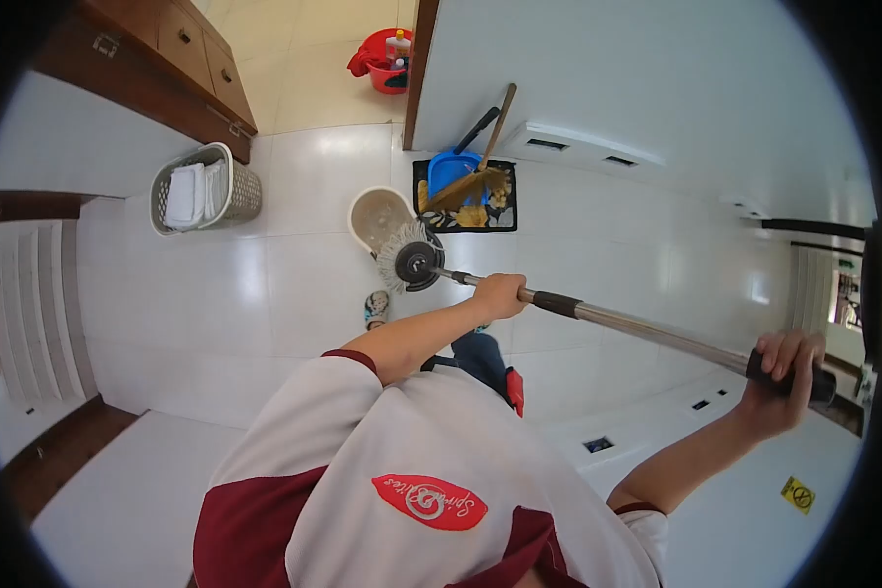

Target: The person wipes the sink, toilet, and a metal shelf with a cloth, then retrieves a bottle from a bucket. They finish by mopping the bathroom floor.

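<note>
A spin mop (657,338) with a metal pole slants across the view, its round black disc and white strings overlapping the lower right rim of a cream bucket (356,211). Cloudy liquid shows inside the bucket. My left hand (501,296) is wrapped around the pole not far from the mop head. Out at the far right, my right hand (784,370) grips the black handle at the pole's other end. My foot in a patterned slipper (376,306) stands just below the bucket.
Behind the bucket, a blue dustpan (451,170) and a brush lie on a dark patterned mat (508,223). A laundry basket (245,191) with folded white cloths stands left. A red bucket (372,73) with bottles is by the doorway. White walls flank the shiny tiled floor.
</note>
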The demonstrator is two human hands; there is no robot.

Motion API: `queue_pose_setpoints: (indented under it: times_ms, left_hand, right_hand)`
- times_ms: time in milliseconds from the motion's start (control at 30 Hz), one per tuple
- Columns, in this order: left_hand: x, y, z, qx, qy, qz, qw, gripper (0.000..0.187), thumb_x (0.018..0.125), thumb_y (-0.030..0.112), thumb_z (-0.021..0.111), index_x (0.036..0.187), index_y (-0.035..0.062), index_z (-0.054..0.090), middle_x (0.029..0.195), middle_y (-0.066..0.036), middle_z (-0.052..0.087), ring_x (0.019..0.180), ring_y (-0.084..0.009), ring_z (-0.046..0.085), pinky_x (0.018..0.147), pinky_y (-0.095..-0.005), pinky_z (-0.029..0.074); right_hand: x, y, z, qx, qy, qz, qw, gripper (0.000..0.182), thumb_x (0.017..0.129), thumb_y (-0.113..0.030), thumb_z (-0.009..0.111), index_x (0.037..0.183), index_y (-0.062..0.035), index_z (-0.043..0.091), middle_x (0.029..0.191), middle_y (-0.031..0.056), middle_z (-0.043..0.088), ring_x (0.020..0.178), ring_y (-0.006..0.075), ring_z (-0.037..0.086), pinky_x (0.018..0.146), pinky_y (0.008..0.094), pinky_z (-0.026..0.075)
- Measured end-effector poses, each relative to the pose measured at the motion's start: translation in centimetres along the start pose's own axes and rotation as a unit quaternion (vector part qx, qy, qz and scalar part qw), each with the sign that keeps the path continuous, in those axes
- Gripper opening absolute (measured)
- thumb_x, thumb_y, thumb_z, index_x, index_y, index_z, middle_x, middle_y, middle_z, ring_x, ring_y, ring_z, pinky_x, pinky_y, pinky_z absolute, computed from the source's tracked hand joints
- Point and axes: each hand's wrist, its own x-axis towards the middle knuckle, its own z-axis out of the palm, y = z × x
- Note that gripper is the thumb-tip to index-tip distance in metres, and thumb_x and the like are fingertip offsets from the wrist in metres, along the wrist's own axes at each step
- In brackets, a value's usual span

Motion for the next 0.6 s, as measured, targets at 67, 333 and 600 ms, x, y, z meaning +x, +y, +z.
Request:
queue_pose_setpoints:
  times_ms: [67, 333, 600]
  left_hand:
    - [1.3, 2.0, 2.6, -0.029, 0.036, -0.011, 0.999, 0.017, 0.079, 0.026, 0.069, 0.088, 0.0119, 0.065, 0.080, -0.014, 0.069, 0.082, -0.0375, 0.067, 0.070, -0.0489, 0.052]
    - [9.3, 7.5, 8.5, -0.139, 0.178, -0.109, 0.968, 0.027, 0.080, 0.031, 0.073, 0.097, 0.0116, 0.063, 0.097, -0.016, 0.067, 0.094, -0.0383, 0.065, 0.077, -0.0502, 0.052]
    - [15.0, 4.9, 0.0, -0.130, 0.173, -0.231, 0.949, 0.079, 0.076, 0.045, 0.078, 0.137, 0.0044, 0.048, 0.131, -0.025, 0.053, 0.128, -0.0386, 0.050, 0.102, -0.0494, 0.045]
  right_hand:
    - [2.3, 0.2, -1.6, -0.007, -0.021, 0.008, 1.000, 0.013, 0.097, -0.013, 0.049, 0.087, -0.0092, 0.042, 0.065, 0.0012, 0.038, 0.061, 0.0122, 0.041, 0.071, 0.0315, 0.040]
    - [12.4, 1.9, -5.2, -0.004, -0.151, 0.035, 0.988, 0.006, 0.097, -0.010, 0.049, 0.097, -0.0078, 0.043, 0.074, 0.0019, 0.038, 0.071, 0.0133, 0.040, 0.076, 0.0316, 0.040]
    - [25.2, 11.4, 6.9, -0.177, -0.165, -0.110, 0.964, 0.055, 0.091, -0.025, 0.071, 0.131, 0.0033, 0.045, 0.104, 0.0131, 0.066, 0.101, 0.0215, 0.068, 0.092, 0.0321, 0.051]
